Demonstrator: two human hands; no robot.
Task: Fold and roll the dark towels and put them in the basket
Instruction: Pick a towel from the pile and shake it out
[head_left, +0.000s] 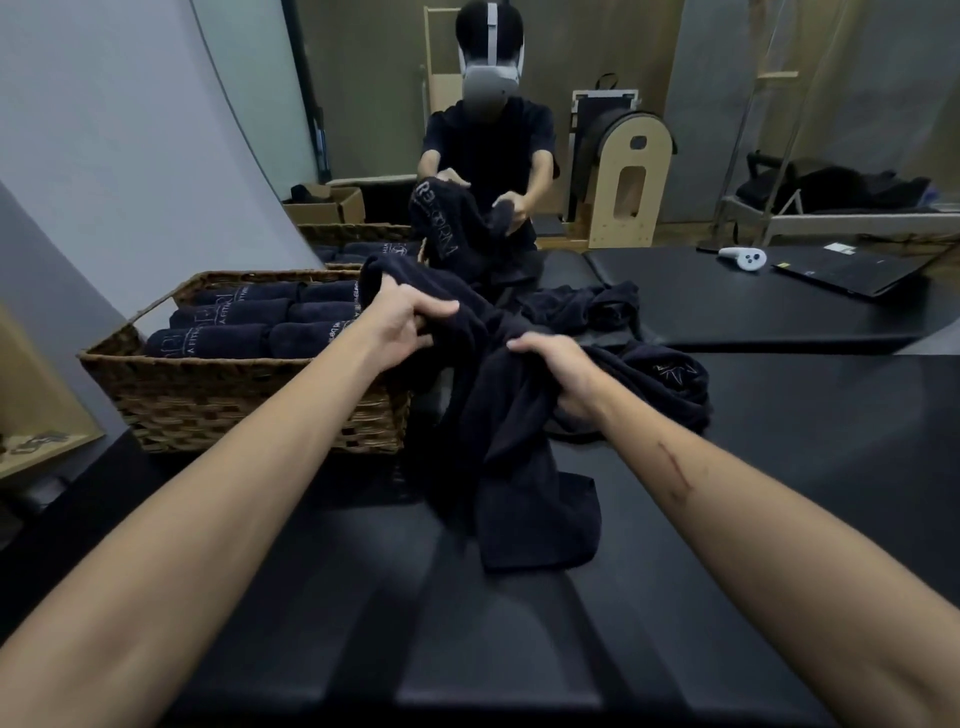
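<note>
A dark towel hangs crumpled in front of me, its lower end draped on the black padded table. My left hand grips its upper edge, raised beside the basket. My right hand grips a bunched part lower and to the right. The woven basket stands at the left and holds several rolled dark towels with pale lettering. Loose dark towels lie in a heap behind my hands.
A person with a headset sits across the table, holding another dark towel. A second basket stands behind the first. A white controller and a laptop lie at the far right. Wooden equipment stands behind.
</note>
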